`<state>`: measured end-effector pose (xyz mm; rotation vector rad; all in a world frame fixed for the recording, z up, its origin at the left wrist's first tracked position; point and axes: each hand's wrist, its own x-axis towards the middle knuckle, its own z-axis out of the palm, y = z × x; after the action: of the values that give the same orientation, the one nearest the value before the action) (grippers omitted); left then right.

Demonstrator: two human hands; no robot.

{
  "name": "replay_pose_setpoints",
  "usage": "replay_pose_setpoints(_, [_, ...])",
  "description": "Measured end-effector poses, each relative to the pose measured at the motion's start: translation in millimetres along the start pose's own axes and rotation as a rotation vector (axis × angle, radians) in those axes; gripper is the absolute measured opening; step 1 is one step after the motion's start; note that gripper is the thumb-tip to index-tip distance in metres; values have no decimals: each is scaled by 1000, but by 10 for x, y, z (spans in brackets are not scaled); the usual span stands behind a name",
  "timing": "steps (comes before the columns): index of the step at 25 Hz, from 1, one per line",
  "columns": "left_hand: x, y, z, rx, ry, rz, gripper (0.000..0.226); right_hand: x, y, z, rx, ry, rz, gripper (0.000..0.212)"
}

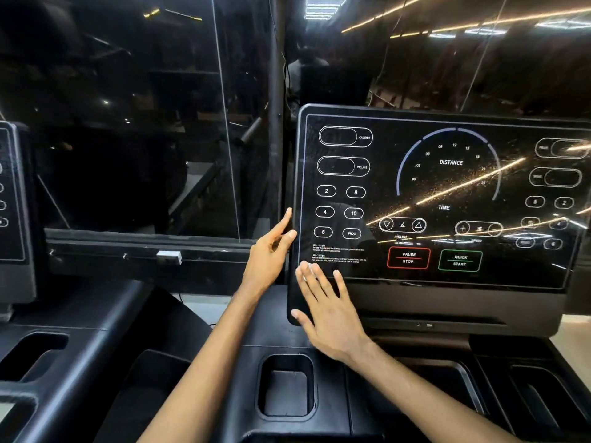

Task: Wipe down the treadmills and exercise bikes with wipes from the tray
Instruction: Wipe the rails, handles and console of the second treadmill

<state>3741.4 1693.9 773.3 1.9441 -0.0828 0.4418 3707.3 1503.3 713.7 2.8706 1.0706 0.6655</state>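
A black treadmill console panel [441, 199] with printed buttons and a distance dial fills the right half of the view. My left hand [270, 254] rests against the panel's left edge, fingers slightly apart, nothing visible in it. My right hand [329, 311] lies flat with spread fingers on the panel's lower left corner. I see no wipe under or in either hand. No tray of wipes is in view.
A cup-holder recess [286, 386] sits in the black console deck below my hands, with more recesses [540, 398] to the right. A second treadmill's console [12, 199] stands at the far left. Dark glass [144, 123] behind reflects ceiling lights.
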Motion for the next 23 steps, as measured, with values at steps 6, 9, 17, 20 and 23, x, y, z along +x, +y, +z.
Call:
replay_pose_setpoints(6, [-163,-69,81,-21,-4,-20,47,-415,-188,292,-55,-96,-7,77])
replay_pose_setpoints(9, [-281,-127,135,-12,5,-36,46,-602,-175,338,-41,-104,151,77])
replay_pose_setpoints(17, [-382,-196,218,-42,29,-27,46,-532,-399,326,30,-77,308,76])
replay_pose_setpoints(20, [-391,-220,166,-1,16,-59,47,-405,-71,152,76,7,583,76])
replay_pose_setpoints(23, [-417,-132,225,14,75,-19,51,-469,-64,170,106,5,520,77])
